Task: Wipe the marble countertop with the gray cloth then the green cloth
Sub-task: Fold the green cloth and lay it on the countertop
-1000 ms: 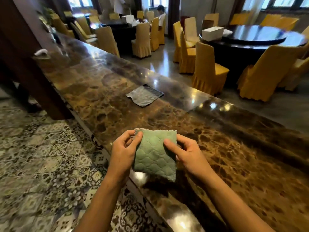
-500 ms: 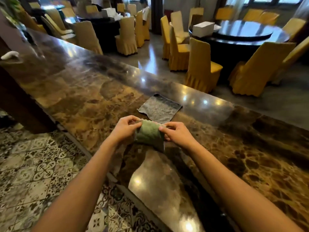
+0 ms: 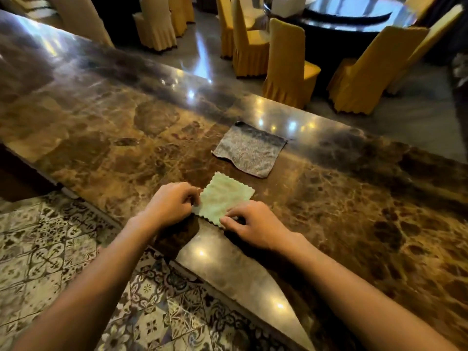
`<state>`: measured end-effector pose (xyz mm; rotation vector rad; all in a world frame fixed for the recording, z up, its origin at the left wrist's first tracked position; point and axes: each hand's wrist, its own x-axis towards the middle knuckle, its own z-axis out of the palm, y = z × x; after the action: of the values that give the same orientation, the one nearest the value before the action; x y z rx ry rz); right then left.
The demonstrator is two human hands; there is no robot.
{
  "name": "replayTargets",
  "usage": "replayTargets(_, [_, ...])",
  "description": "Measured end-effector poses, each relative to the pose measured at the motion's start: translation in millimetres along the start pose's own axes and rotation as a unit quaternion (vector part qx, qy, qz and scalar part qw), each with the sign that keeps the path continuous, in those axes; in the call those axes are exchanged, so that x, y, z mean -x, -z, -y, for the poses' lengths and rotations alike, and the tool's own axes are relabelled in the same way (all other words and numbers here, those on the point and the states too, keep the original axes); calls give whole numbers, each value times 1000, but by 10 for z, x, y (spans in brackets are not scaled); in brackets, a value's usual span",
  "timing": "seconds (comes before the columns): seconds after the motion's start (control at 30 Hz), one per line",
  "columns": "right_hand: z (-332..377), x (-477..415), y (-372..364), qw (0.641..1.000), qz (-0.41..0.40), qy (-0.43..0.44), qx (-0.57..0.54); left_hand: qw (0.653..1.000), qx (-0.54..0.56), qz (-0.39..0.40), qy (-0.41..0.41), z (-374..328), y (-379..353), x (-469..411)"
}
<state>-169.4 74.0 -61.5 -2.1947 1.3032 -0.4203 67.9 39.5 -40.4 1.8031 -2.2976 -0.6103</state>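
Note:
A small green cloth (image 3: 224,197) with scalloped edges lies spread flat on the brown marble countertop (image 3: 354,203), near its front edge. My left hand (image 3: 171,203) pinches the cloth's left corner. My right hand (image 3: 253,224) pinches its near right corner. Just behind it, a gray cloth (image 3: 249,148) lies flat on the countertop, touched by neither hand.
The countertop runs far to the left and right. Below its front edge is a patterned tile floor (image 3: 50,249). Beyond the far edge stand yellow-covered chairs (image 3: 288,64) around a dark round table (image 3: 354,11) with a white box on it.
The green cloth, held up in front of me a second ago, has been carried forward and laid flat on the countertop near the gray cloth. Both hands still grip its corners.

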Motion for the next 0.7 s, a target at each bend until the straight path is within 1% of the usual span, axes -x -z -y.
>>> replayTargets(0.07, [-23, -65, -50, 995, -95, -14, -5, 997, -5, -50, -56, -56, -63, -40])
replayTargets(0.1, [-32, -103, -62, 991, -128, -32, 5, 994, 4, -67, -83, -109, -112, -77])
replayTargets(0.13, [-51, -139, -81, 989, -138, -55, 24, 992, 13, -73, -106, -175, -166, -119])
replayTargets(0.17, [-63, -176, -106, 987, -131, -78, 49, 990, 13, -66, -124, -232, -226, -172])
replayTargets(0.23, [-83, -213, -195, 984, -100, -109, 97, 991, -28, -19, -133, -305, -354, -282])
replayTargets(0.3, [-106, -206, -301, 982, -96, -110, 119, 986, -110, 57, -107, -263, -491, -321])
replayTargets(0.33, [-116, -194, -330, 981, -103, -105, 127, 982, -141, 83, -96, -214, -550, -299])
replayTargets(0.43, [-115, -104, -346, 981, -82, -98, 144, 977, -168, 82, -103, -110, -635, -201])
replayTargets(0.57, [-137, 125, -228, 978, -41, -108, 171, 972, -203, 94, -69, -235, -565, -216])
replayTargets(0.63, [-162, 311, -90, 975, -53, -124, 178, 970, -216, 89, -58, -397, -519, -218])
replayTargets(0.7, [-246, 596, 88, 968, -77, -146, 186, 972, -215, 67, -69, -639, -502, -206])
